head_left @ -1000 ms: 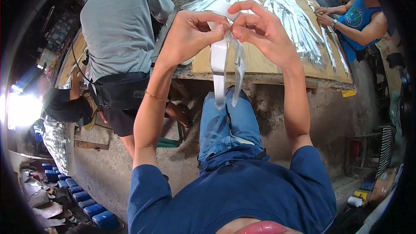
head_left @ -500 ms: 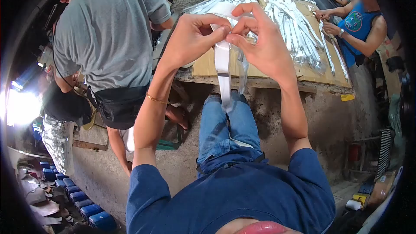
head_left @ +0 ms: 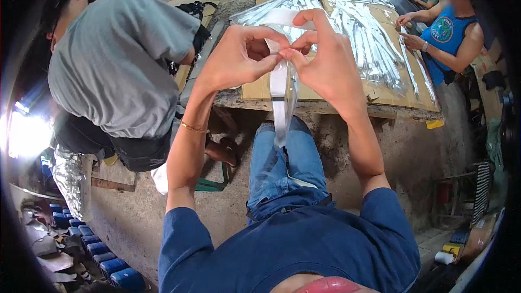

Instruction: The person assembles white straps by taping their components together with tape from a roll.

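A white belt-like strap (head_left: pixel 279 109) hangs between my hands, its lower end above my knees, and a dark narrow band crosses it partway down. Clear plastic (head_left: pixel 293 95) hangs along its right side. My left hand (head_left: pixel 239 57) is closed, with thumb and fingertips pinching at the top of the strap and its plastic. Meeting it there, my right hand (head_left: pixel 330 68) also pinches with thumb and index finger. Exactly which layer each fingertip grips is hidden. Beyond the hands, a big pile of similar plastic-wrapped strips (head_left: pixel 363 38) covers the table.
Cardboard (head_left: pixel 255 88) lies over the worktable. On the left a person in a grey shirt (head_left: pixel 114 65) leans over; across at right, a person in a blue tank top (head_left: pixel 448 38) handles a strip. Several blue containers (head_left: pixel 127 278) line the floor at lower left.
The pinching fingertips have come down slightly and the plastic hangs more visibly beside the strap. The person in grey has bent forward and shifted left.
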`<state>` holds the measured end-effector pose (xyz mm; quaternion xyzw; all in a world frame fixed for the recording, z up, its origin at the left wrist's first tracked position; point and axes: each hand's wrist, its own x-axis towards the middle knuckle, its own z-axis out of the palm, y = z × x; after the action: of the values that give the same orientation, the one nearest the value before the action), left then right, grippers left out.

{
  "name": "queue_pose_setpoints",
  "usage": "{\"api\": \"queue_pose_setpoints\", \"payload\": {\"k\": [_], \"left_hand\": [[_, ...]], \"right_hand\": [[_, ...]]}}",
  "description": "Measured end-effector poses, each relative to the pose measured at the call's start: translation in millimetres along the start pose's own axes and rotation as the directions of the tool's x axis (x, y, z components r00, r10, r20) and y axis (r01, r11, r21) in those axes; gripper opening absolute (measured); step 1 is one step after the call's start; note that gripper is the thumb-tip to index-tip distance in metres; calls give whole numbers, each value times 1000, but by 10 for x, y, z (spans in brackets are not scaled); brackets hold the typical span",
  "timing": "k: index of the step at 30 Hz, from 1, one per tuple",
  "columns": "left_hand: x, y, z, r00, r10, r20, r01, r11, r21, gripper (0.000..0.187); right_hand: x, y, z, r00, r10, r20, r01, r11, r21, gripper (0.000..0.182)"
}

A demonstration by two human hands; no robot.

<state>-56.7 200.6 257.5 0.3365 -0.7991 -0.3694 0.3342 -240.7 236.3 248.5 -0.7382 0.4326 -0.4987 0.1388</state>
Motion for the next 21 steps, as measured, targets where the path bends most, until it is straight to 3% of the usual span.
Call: {"api": "queue_pose_setpoints", "payload": {"k": [4,6,7,9,10,12,13,15,16,18,21], "left_hand": [[13,-23,11,1000,-24,16,23,999,30,19],[4,-32,13,1000,-7,4,7,1000,15,18],[-10,-19,17,1000,-6,5,6,1000,16,18],[-27,7,28,1000,-20,8,20,1000,-14,19],[-32,3,22,1000,-19,8,19,1000,-13,19],[-40,-14,11,1000,11,27,-9,998,-62,20],[-42,-1,10,1000,12,28,-11,998,-61,20],[-45,27,20,998,24,63,-19,997,-70,22],[-42,29,15,998,25,64,-20,997,-70,22],[-37,32,-9,996,43,84,-41,999,-28,25],[-31,10,-4,994,102,49,-99,993,-67,36]], "right_hand": [[-28,66,-1,999,-26,-47,21,994,-112,44],[-16,145,-17,978,-170,-124,135,958,-253,49],[-6,149,-38,978,-170,-125,134,958,-253,49],[21,161,-90,999,45,-11,-45,996,-74,55],[36,218,-89,999,44,-12,-45,996,-73,55],[88,375,-71,987,-157,-18,158,984,87,62],[110,420,-84,987,-158,-19,159,984,86,62],[142,484,-115,967,-122,223,-5,868,496,62],[157,496,-133,967,-123,222,-4,868,496,62],[187,501,-163,933,-106,343,-157,738,656,62],[175,449,-138,947,-49,318,-190,711,677,59]]}}
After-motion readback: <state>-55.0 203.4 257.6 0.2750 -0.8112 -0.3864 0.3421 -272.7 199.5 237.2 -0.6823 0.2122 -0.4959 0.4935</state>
